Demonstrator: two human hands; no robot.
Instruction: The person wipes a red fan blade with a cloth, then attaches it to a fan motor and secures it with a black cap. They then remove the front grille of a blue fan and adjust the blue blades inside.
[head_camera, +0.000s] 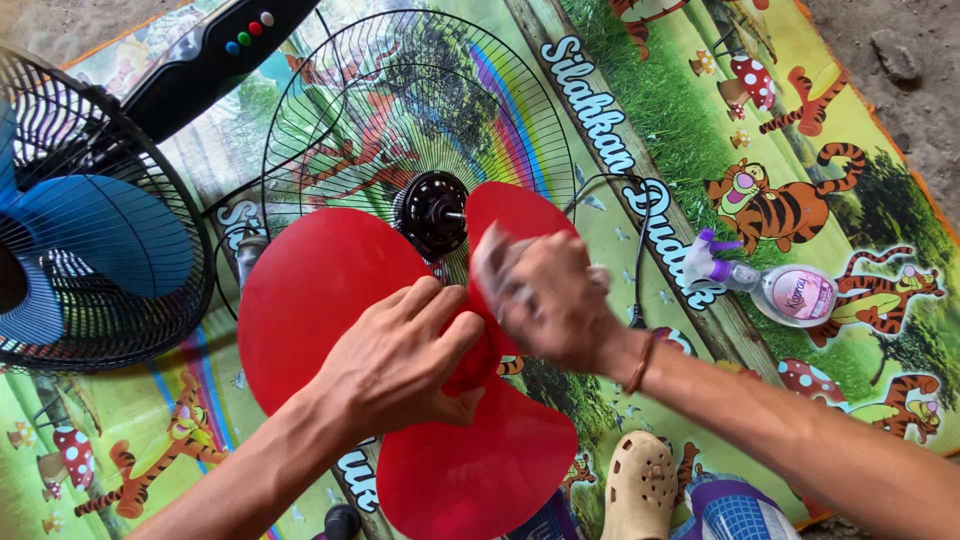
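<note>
Left hand (405, 355) gripping red fan blade (330, 290) at hub, fingers curled over centre. Right hand (545, 300) closed on pale cloth (492, 262), pressing it on far-right blade lobe; hand blurred. Blade sitting at scene centre above colourful cartoon mat (680, 130), overlapping near edge of black wire fan guard (420, 110) with motor (432, 210) at its middle. Blue-bladed fan (80, 230) lying left. Spray bottle (775, 285) lying right on mat, well apart. Beige clog (638, 487) near, just beside right forearm.
</note>
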